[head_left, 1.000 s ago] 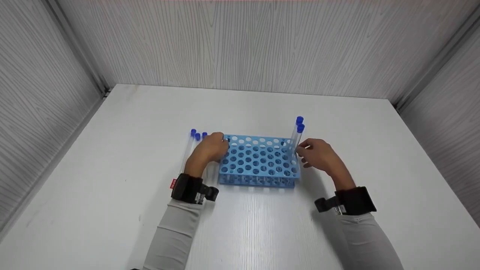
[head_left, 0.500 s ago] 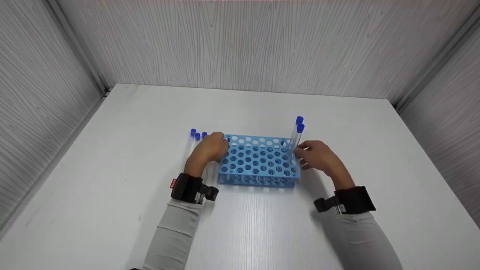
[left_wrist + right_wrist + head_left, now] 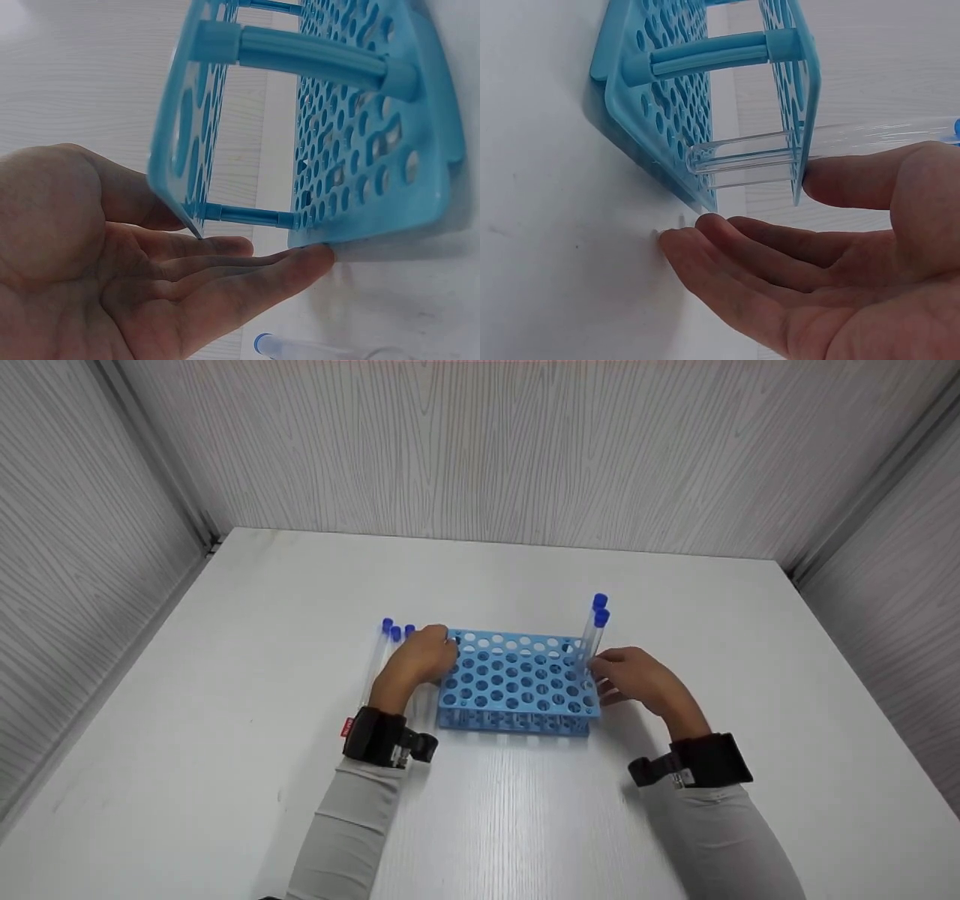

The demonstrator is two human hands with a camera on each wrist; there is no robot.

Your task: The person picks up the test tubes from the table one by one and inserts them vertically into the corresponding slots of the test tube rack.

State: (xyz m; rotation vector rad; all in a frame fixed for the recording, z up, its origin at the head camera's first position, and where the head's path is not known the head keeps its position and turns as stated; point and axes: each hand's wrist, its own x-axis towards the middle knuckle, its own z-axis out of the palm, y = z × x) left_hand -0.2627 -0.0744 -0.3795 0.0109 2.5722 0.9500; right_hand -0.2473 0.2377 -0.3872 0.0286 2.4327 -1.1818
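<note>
A blue test tube rack [image 3: 517,709] stands on the table, its top plate full of round holes. Clear test tubes [image 3: 598,636] with blue caps stand upright at its right end; in the right wrist view their rounded bottoms [image 3: 697,159] reach the lower plate. My left hand [image 3: 424,656] holds the left end, thumb over the top plate's corner and fingers [image 3: 255,289] along the side. My right hand [image 3: 634,675] is at the other end. Its thumb [image 3: 847,180] touches the top plate beside the tubes, while its fingers stretch loosely along the end.
More blue-capped test tubes [image 3: 377,660] lie on the table left of the rack, partly hidden by the left hand and wrist. White table [image 3: 510,825] surrounds the rack, with grey wood-grain panels [image 3: 480,457] at the back and both sides.
My right hand has slid slightly down and toward me along the rack's right end, and its fingers have spread a little. The left hand, rack and tubes stay in place.
</note>
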